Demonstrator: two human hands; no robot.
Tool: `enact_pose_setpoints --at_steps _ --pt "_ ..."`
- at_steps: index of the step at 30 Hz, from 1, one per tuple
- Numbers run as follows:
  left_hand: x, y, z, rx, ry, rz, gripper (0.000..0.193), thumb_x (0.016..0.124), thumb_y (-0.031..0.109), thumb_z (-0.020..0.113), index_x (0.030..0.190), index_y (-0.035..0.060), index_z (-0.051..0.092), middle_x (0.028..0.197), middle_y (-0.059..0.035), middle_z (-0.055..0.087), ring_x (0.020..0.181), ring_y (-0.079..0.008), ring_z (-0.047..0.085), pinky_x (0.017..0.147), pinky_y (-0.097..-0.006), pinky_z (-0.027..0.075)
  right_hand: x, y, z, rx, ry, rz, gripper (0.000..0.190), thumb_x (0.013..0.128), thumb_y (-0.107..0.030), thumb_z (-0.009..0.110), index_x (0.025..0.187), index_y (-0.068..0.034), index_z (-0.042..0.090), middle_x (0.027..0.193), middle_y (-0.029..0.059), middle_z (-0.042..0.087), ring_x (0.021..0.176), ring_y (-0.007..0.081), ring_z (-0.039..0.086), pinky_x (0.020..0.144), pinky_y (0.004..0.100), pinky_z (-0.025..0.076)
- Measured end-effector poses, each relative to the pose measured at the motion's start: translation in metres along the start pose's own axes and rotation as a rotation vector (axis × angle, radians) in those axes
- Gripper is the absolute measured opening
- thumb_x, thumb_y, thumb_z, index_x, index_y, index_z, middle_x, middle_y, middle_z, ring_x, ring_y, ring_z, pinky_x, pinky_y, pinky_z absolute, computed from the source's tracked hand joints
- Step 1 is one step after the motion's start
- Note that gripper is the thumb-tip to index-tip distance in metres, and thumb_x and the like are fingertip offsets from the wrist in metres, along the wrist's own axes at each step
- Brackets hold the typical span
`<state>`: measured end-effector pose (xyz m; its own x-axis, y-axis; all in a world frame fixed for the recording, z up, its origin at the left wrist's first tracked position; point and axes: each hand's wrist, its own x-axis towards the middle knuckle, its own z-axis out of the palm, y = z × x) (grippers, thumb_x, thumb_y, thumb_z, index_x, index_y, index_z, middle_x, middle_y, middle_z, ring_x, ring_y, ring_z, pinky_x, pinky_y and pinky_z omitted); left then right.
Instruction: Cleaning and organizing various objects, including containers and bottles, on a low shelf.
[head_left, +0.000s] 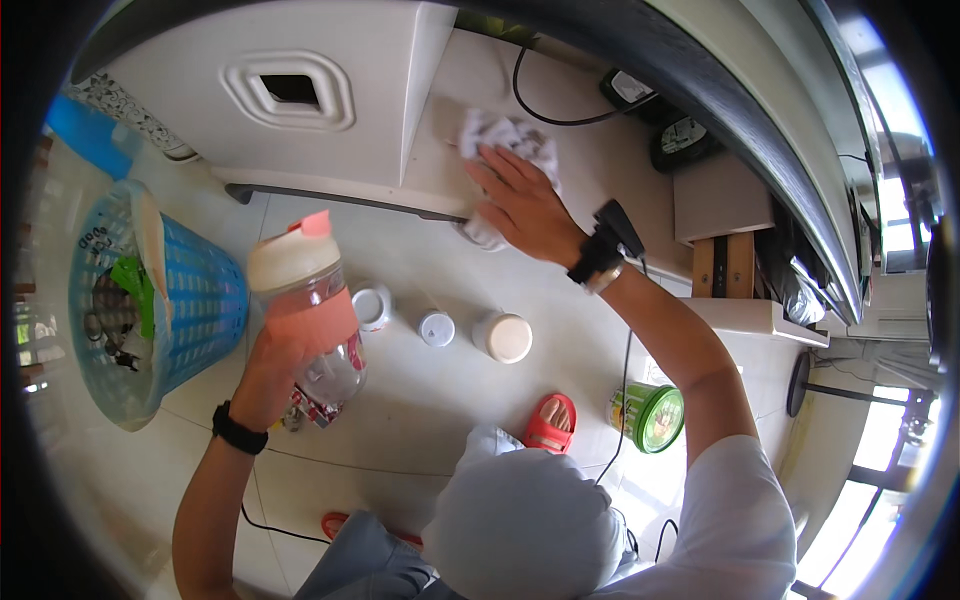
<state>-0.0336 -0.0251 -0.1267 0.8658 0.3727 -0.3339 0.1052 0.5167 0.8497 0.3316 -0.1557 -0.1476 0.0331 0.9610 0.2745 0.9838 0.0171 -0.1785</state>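
My left hand (271, 367) is closed around a clear bottle (330, 379) with a pink sleeve, a cream lid and a pink spout cap. The bottle is held up above the floor, tilted. My right hand (525, 199) lies with its fingers spread on a crumpled white and grey cloth (510, 139), pressed on the beige shelf surface (442, 157). Part of the cloth hangs over the shelf's front edge. Whether the fingers grip any of it cannot be told. On the floor between my arms stand a white container (371, 306), a small white-lidded container (436, 328) and a cream-lidded jar (504, 337).
A blue plastic basket (202, 289) with mixed items stands at left. Red-patterned packaging (319, 409) lies below the bottle. A green-lidded tub (660, 418) is on the floor at right. A black cable (555, 120) and dark devices (679, 142) lie on the shelf.
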Motion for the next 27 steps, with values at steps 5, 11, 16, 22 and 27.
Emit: enact_pose_setpoints --at_steps 5,11,16,22,27 --pt "-0.041 -0.011 0.002 -0.072 0.123 0.005 0.066 0.086 0.034 0.059 0.137 0.0043 0.029 0.134 -0.0079 0.041 0.125 -0.021 0.039 0.105 -0.038 0.031 0.091 0.032 0.044 -0.095 0.103 0.057 0.05 0.086 -0.035 0.054 0.128 -0.009 0.047 0.135 0.0197 0.042 0.123 0.0354 0.041 0.102 0.0433 0.032" --pt "-0.079 -0.02 0.008 -0.145 0.274 -0.017 0.077 0.079 0.032 0.066 0.139 0.0036 0.027 0.137 -0.0087 0.039 0.126 -0.0216 0.039 0.107 -0.0385 0.028 0.174 0.143 0.067 -0.264 0.182 0.232 0.05 0.084 -0.041 0.052 0.124 -0.011 0.051 0.129 0.017 0.048 0.119 0.0357 0.044 0.099 0.0456 0.035" --pt "-0.1 -0.018 0.011 -0.175 0.371 -0.057 0.086 0.075 0.039 0.07 0.139 0.0045 0.025 0.138 -0.0082 0.038 0.126 -0.0225 0.038 0.106 -0.0393 0.028 0.182 0.137 0.056 -0.557 -0.11 0.074 0.041 0.093 -0.041 0.04 0.127 -0.02 0.048 0.143 0.0111 0.034 0.13 0.0371 0.029 0.104 0.054 0.024" --pt "-0.084 -0.011 0.016 -0.09 0.342 -0.044 0.089 0.074 0.045 0.071 0.139 0.0045 0.025 0.135 -0.008 0.04 0.125 -0.022 0.039 0.105 -0.0392 0.029 0.096 0.216 0.025 -0.591 -0.013 -0.042 0.043 0.085 -0.041 0.051 0.12 -0.017 0.054 0.125 0.0159 0.049 0.114 0.035 0.047 0.094 0.0443 0.039" --pt "-0.071 -0.007 0.021 -0.116 0.321 -0.037 0.088 0.075 0.046 0.069 0.139 0.004 0.025 0.135 -0.009 0.04 0.125 -0.0217 0.039 0.105 -0.0374 0.03 0.06 0.204 0.014 -0.332 0.151 0.325 0.033 0.087 -0.033 0.052 0.116 -0.017 0.056 0.118 0.0186 0.052 0.107 0.0367 0.051 0.088 0.0442 0.043"
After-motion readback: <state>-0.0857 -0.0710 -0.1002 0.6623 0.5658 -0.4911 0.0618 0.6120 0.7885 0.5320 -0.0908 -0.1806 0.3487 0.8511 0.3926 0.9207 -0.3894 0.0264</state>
